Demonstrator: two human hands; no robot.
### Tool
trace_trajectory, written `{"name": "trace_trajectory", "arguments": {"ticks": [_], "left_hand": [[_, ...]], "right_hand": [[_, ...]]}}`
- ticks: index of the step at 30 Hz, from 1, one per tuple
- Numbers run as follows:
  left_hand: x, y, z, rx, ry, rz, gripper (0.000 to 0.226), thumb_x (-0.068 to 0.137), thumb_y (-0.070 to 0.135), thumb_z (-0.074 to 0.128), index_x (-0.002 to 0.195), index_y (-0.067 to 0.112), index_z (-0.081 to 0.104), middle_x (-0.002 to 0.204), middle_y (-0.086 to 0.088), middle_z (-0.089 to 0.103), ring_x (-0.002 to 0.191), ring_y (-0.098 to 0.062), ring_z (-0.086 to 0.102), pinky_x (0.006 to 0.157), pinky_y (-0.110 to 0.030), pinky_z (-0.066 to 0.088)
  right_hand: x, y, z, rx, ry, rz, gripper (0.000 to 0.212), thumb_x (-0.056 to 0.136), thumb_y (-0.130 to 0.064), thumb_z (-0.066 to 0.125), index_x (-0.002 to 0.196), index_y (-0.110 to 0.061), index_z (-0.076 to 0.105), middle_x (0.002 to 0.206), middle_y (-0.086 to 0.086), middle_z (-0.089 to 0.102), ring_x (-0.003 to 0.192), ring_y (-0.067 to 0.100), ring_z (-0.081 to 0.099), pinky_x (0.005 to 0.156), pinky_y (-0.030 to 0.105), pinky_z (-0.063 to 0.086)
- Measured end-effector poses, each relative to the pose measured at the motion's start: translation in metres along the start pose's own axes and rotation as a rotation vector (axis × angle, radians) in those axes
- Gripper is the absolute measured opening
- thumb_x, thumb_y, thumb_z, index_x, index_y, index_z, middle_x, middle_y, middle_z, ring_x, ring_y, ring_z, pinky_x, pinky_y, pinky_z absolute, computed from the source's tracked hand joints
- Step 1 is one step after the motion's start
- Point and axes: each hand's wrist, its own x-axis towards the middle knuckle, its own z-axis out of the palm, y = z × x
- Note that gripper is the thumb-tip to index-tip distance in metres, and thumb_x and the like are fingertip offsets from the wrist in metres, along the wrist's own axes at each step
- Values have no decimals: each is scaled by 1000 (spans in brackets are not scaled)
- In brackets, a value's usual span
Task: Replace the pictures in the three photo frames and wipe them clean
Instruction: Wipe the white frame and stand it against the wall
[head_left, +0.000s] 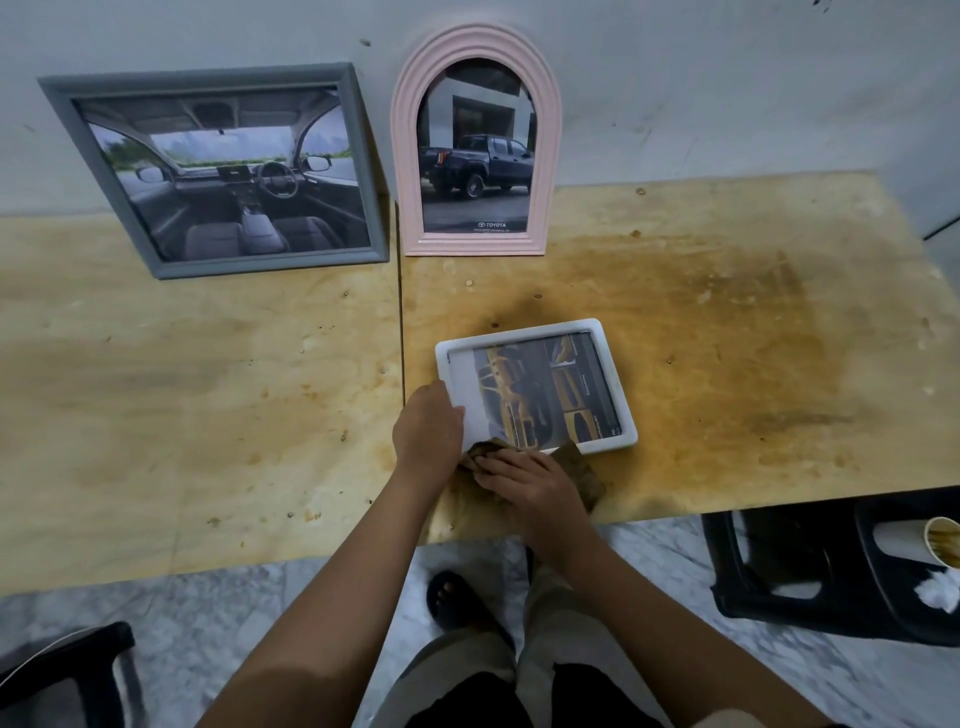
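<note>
A white photo frame (613, 374) lies flat on the wooden table (208, 415), holding a picture of yellow cars. My left hand (428, 428) holds the frame's near-left corner, fingers over its edge. My right hand (530, 483) presses a brown cloth (579, 467) flat against the frame's near edge. A grey frame (104, 171) with a car-interior picture leans on the wall at the back left. Beside it stands a pink arched frame (405, 130) showing a dark pickup truck.
A seam (401, 322) splits the table into two boards; the right board is stained brown. A black plastic stool (779, 582) at the right carries a paper cup (930, 540) and crumpled tissue (940, 592). Another dark stool (62, 670) sits lower left. My sandalled foot (457, 597) is on marble floor.
</note>
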Motion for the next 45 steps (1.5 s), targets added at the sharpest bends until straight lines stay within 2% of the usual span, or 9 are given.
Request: {"name": "trace_trajectory", "arguments": {"ticks": [7,17,26,31,35,37,40,42,45], "left_hand": [[-3,-1,-1,33,-16,15,26,97,25,43,114,7,53,113,-10,56,98,-26,57,72,-35,45],[-6,-1,0,22,4,26,24,98,24,41,110,7,52,109,-9,55,90,-25,57,64,-29,38],[-7,-4,4,-9,35,29,24,98,25,40,111,7,51,110,-8,55,90,-25,57,68,-34,47],[-10,-10,13,-94,102,59,21,97,21,45,106,4,53,106,-9,53,89,-23,52,63,-29,42],[-12,-13,21,-90,191,86,20,90,12,55,104,-1,58,102,-16,54,94,-30,50,71,-34,45],[-14,-15,26,-92,225,115,25,89,10,56,111,-3,56,113,-19,54,106,-34,51,84,-36,46],[-14,-14,32,-153,162,72,45,97,15,44,139,-1,36,147,-17,35,140,-29,28,115,-37,23],[-14,-12,36,-150,141,41,51,100,17,36,146,1,22,154,-13,23,145,-23,13,118,-33,8],[-16,-10,37,-137,140,41,52,101,18,31,147,2,17,156,-12,17,146,-19,10,117,-29,2]], "right_hand": [[-7,21,-18,-60,44,61,26,83,-13,52,97,-14,73,107,0,71,104,19,65,91,29,41],[-18,50,-37,-125,90,82,31,80,-8,46,92,-10,74,101,3,73,97,21,68,87,29,38],[-31,73,-50,-156,169,86,30,82,-6,46,92,-6,74,100,8,72,96,26,68,84,33,41],[-45,87,-56,-221,169,98,33,79,0,47,104,-8,68,107,10,70,100,27,64,84,36,41],[-55,87,-50,-252,228,198,33,83,3,52,112,-1,66,115,19,65,105,33,62,85,43,50],[-61,85,-49,-259,249,253,33,86,0,55,119,3,61,124,20,60,114,33,59,90,48,49],[-67,85,-46,-256,236,287,40,85,-1,58,125,3,56,132,18,54,120,31,55,88,53,49],[-64,84,-44,-232,229,315,39,87,-4,58,125,2,56,133,17,53,120,30,56,86,52,51],[-55,80,-46,-192,237,365,36,92,-16,51,122,3,58,131,19,55,118,29,57,86,50,53]]}}
